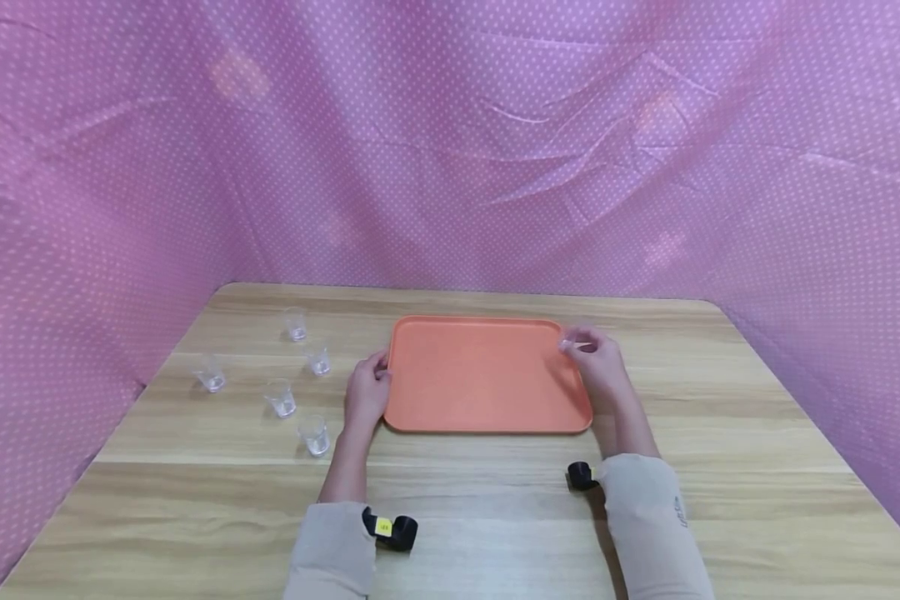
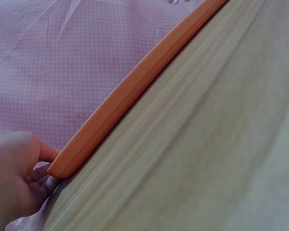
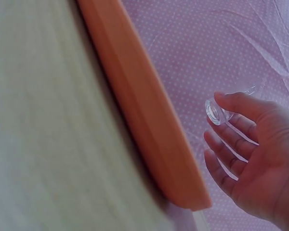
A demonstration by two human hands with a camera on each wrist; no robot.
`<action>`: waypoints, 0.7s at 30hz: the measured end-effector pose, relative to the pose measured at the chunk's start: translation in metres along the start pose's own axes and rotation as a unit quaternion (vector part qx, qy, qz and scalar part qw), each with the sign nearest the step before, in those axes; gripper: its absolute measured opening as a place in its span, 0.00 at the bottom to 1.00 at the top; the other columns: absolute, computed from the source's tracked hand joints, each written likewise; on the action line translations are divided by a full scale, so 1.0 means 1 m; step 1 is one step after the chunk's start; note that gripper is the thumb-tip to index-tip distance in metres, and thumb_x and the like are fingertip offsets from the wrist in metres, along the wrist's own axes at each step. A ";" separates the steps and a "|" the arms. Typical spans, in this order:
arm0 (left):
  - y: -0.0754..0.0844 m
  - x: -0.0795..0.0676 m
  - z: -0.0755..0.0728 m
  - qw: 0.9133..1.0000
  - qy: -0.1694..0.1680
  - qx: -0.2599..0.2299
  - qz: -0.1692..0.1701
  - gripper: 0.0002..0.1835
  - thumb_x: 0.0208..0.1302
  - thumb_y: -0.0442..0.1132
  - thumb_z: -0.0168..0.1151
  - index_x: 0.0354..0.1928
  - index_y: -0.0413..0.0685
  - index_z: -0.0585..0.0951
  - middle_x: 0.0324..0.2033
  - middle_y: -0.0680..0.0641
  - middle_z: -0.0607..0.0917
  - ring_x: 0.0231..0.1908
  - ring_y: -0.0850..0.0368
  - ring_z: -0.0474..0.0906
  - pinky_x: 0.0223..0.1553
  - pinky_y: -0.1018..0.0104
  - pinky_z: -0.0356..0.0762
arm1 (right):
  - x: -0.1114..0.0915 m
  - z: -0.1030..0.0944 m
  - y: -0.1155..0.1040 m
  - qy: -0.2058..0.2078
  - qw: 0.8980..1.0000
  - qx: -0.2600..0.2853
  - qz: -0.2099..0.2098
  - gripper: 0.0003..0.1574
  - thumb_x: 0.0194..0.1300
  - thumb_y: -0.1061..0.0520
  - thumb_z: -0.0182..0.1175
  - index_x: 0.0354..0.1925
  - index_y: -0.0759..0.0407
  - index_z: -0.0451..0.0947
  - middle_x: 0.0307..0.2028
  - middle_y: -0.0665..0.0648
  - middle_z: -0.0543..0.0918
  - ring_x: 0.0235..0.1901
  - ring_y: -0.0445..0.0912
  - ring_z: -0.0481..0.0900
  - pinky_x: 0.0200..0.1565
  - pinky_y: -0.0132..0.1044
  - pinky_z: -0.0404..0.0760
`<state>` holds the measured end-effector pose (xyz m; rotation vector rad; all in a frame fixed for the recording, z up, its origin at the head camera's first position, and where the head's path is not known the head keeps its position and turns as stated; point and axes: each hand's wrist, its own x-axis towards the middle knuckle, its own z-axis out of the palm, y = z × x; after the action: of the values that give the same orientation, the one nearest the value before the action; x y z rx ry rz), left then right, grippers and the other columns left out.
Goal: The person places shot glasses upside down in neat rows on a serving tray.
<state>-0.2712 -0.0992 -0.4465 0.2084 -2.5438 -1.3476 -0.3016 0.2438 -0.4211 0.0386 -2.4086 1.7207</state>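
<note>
An orange tray (image 1: 487, 375) lies flat on the wooden table. At its left edge my left hand (image 1: 367, 392) grips the rim; in the left wrist view its fingers (image 2: 41, 180) bend at the tray's side. Above the tray's far right corner is my right hand (image 1: 598, 363). It pinches a small clear glass (image 3: 215, 111) between thumb and fingers, the glass tipped with its base toward the tray side. The other fingers of that hand are spread and loosely bent. In the head view the hand mostly hides this glass.
Several small clear glasses stand left of the tray, among them a near one (image 1: 315, 436), a middle one (image 1: 281, 398) and a far one (image 1: 296, 323). Pink dotted cloth (image 1: 450, 167) hangs behind and beside the table (image 1: 495, 508).
</note>
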 end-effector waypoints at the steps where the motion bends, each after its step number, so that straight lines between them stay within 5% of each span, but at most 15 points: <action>1: 0.000 0.000 0.000 1.000 -0.001 0.001 0.002 0.19 0.51 0.32 0.51 0.48 0.45 0.71 0.36 0.46 0.73 0.36 0.53 0.69 0.36 0.60 0.66 | 0.000 0.001 0.000 -0.001 1.000 -0.002 0.004 0.20 0.48 0.56 0.59 0.40 0.65 0.69 0.35 0.59 0.72 0.32 0.47 0.69 0.34 0.45 0.71; 12: 0.001 0.000 0.000 1.000 -0.005 0.001 0.003 0.19 0.52 0.32 0.50 0.48 0.45 0.71 0.38 0.46 0.73 0.37 0.54 0.68 0.37 0.61 0.65 | -0.002 -0.005 -0.001 -0.002 0.995 -0.098 -0.017 0.21 0.50 0.52 0.57 0.44 0.58 0.71 0.35 0.55 0.74 0.32 0.47 0.70 0.29 0.37 0.72; 21: 0.002 -0.002 0.000 1.000 -0.003 0.001 -0.001 0.19 0.52 0.32 0.50 0.49 0.46 0.70 0.38 0.46 0.73 0.37 0.54 0.68 0.37 0.60 0.65 | 0.000 -0.010 -0.003 0.034 0.991 -0.123 -0.025 0.22 0.49 0.51 0.58 0.43 0.57 0.72 0.32 0.57 0.75 0.30 0.46 0.69 0.28 0.36 0.70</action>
<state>-0.2698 -0.0975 -0.4452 0.2089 -2.5499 -1.3500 -0.2996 0.2524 -0.4152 0.0061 -2.5273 1.3697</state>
